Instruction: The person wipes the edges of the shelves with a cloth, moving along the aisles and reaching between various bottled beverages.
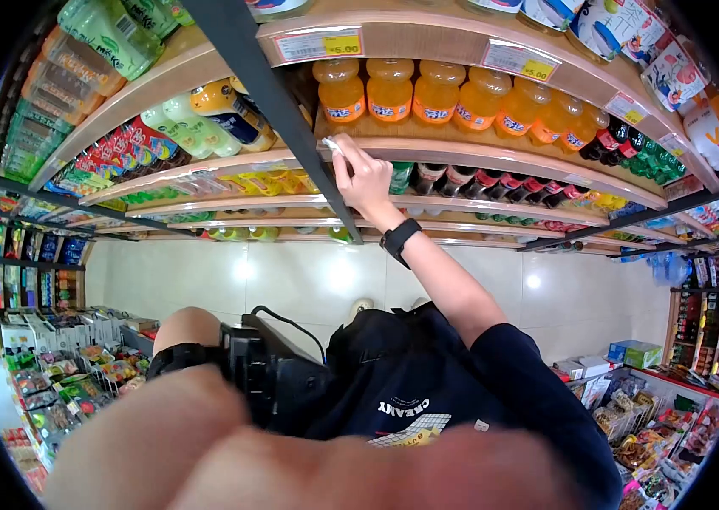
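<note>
My right hand (365, 178), with a black watch on its wrist, reaches to the wooden shelf edge (461, 157) beside a dark metal upright (287, 119). Its fingers pinch a small crumpled white scrap (331, 146), perhaps tissue or cloth, against the left end of that edge. Orange drink bottles (436, 98) stand in a row behind and above this hand. Very close to the camera, my left hand (334, 472) and forearm appear as a large blur along the bottom; the fingers cannot be made out.
Lower shelves hold dark cola bottles (495, 185) and other drinks. White and green bottles (189, 126) stand left of the upright. A black device (270, 370) with a cable hangs at my left side. Snack displays (79, 382) flank the pale tiled floor (325, 272).
</note>
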Demonstrator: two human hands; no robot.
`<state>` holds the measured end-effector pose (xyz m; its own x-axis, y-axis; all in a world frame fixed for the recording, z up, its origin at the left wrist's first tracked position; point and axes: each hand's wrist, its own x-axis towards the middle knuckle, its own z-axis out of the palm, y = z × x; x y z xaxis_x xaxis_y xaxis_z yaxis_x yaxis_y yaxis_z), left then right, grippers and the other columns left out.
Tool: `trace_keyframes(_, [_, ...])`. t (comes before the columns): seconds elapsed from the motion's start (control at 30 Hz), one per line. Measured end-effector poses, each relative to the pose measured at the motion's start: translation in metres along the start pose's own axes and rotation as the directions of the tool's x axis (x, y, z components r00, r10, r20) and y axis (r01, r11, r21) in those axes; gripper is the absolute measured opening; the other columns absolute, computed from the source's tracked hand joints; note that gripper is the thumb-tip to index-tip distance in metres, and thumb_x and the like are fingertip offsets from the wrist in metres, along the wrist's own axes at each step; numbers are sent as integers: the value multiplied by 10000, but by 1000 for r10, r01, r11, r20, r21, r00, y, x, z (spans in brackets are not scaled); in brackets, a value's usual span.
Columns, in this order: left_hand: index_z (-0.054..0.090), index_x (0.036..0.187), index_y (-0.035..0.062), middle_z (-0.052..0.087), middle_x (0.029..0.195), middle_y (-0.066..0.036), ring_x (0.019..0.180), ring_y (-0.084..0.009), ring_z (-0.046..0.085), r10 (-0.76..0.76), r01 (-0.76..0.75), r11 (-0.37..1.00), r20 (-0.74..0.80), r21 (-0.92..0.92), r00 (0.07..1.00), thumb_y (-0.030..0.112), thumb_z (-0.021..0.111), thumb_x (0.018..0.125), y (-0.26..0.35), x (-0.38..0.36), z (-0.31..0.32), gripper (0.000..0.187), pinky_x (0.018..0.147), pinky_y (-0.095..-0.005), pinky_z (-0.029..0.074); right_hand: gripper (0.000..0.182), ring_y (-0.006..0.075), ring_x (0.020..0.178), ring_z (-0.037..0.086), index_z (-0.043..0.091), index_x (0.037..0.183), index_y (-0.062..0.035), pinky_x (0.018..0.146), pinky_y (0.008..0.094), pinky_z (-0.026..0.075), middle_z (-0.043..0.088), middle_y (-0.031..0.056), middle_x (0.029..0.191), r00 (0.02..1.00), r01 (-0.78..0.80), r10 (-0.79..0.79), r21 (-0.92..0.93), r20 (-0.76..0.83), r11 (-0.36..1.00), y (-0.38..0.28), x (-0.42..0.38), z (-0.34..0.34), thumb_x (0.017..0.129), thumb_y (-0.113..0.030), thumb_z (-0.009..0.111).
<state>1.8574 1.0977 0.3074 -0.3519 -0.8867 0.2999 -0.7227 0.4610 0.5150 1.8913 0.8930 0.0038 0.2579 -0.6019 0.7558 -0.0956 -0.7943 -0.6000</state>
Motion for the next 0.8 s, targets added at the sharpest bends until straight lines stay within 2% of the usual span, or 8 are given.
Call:
trace_keyframes(0.07, [516, 699, 22, 467, 634, -95, 501, -184, 415, 20, -21, 1000, -14, -23, 1000, 216, 618, 635, -2, -8, -1, 229, 435, -294, 337, 151, 275, 662, 665, 662, 955, -83, 556, 327, 521, 691, 86, 901, 999, 28, -29, -27, -24, 999, -1, -2, 2, 828, -123, 592])
trace_keyframes(0.27, [530, 702, 19, 476, 635, -99, 505, -189, 428, 101, -112, 988, -102, -108, 990, 202, 617, 629, -15, -28, -11, 216, 438, -298, 346, 148, 285, 728, 674, 672, 950, -70, 599, 327, 531, 688, 111, 924, 999, -24, 23, -66, -24, 998, -9, -3, 4, 846, -131, 587])
trace_keyframes(0.4, [538, 705, 18, 482, 635, -101, 507, -192, 436, 114, -138, 975, -140, -174, 984, 193, 617, 624, -14, -53, -16, 208, 441, -300, 352, 161, 299, 724, 674, 674, 973, -67, 602, 335, 525, 684, 140, 888, 996, -16, 1, -153, -94, 988, -1, -10, 16, 860, -149, 594])
trace_keyframes(0.53, [547, 707, 16, 488, 636, -104, 509, -195, 445, 146, -200, 945, -212, -259, 966, 183, 616, 620, -17, -77, -23, 201, 443, -302, 358, 169, 291, 796, 682, 679, 967, -55, 665, 337, 549, 685, 140, 936, 992, -40, 16, -198, -123, 979, -5, -10, 19, 845, -148, 608])
trace_keyframes(0.6, [551, 709, 15, 491, 636, -106, 510, -197, 449, 154, -222, 936, -247, -275, 957, 178, 616, 617, -21, -88, -27, 198, 445, -304, 362, 170, 295, 786, 681, 677, 969, -54, 651, 336, 544, 685, 142, 925, 990, -49, 20, -205, -138, 977, -5, -10, 20, 855, -156, 602])
trace_keyframes(0.73, [560, 711, 14, 497, 637, -108, 513, -200, 458, 146, -230, 933, -291, -277, 946, 169, 615, 613, -31, -112, -34, 192, 447, -306, 368, 179, 320, 728, 665, 667, 997, -73, 601, 345, 520, 674, 169, 867, 981, -183, 166, -211, -96, 960, -18, -11, 20, 874, -170, 579])
trace_keyframes(0.8, [565, 712, 13, 500, 637, -110, 514, -202, 462, 152, -239, 932, -304, -274, 940, 164, 615, 611, -34, -122, -40, 189, 449, -307, 371, 185, 321, 700, 661, 665, 1001, -76, 587, 344, 512, 670, 172, 840, 982, -139, 104, -236, -155, 962, -10, -14, 25, 881, -176, 568])
